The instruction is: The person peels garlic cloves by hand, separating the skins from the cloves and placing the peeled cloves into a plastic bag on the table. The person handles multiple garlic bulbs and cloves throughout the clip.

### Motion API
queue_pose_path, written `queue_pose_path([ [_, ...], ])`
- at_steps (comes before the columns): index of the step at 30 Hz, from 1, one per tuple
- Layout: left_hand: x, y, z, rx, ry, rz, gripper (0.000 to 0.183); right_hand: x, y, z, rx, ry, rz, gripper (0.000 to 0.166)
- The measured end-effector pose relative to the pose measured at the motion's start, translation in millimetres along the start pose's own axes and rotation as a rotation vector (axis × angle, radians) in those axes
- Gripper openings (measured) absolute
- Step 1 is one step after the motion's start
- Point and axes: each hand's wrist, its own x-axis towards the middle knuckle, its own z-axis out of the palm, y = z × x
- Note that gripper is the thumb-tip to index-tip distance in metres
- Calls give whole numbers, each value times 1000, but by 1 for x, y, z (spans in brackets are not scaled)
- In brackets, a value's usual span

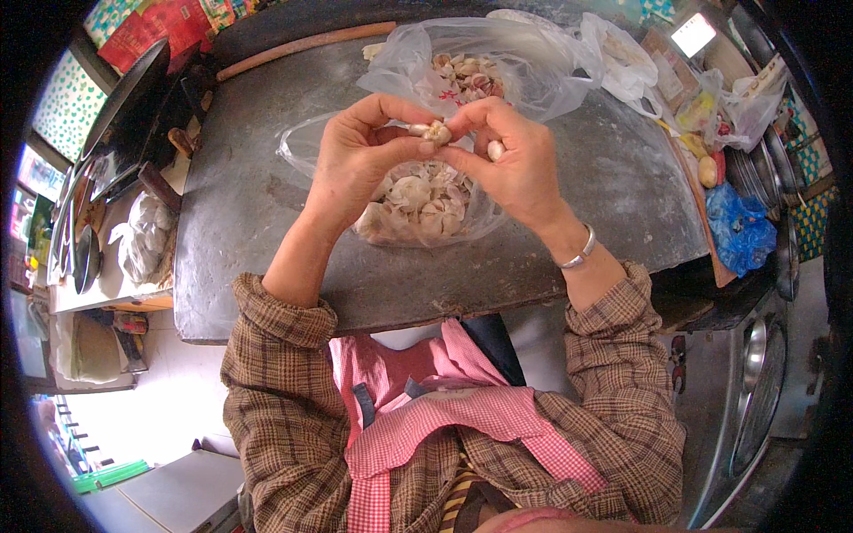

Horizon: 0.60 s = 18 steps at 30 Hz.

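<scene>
Between the fingertips of my left hand (363, 150) and my right hand (510, 156) is a partly broken garlic bulb (436, 132); both hands grip it. A separate pale garlic clove (496, 150) is tucked in the curled fingers of my right hand. Just below the hands, an open clear plastic bag (486, 223) lies on the grey table and holds several whole garlic bulbs (426, 200). Beyond the hands sits another clear plastic bag (400, 66), with loose cloves and papery skins (470, 73) in it. My fingers hide parts of the bulb.
A wooden rolling pin (306, 50) lies along the far edge of the grey table (240, 200). White plastic bags (623, 63) are bunched at the far right. Past the right edge are a blue plastic bag (740, 226) and stacked metal pans (760, 166). A wok (126, 100) stands at left.
</scene>
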Motion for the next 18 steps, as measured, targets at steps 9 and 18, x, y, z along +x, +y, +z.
queue_pose_path([
  [9, -2, 4, 3, 33, 7, -48, 14, 2, 4, -2, 30, -106, -49, 31],
  [18, -2, -1, 3, 29, -1, -51, 24, 0, 0, 1, 51, -104, 57, 31],
])
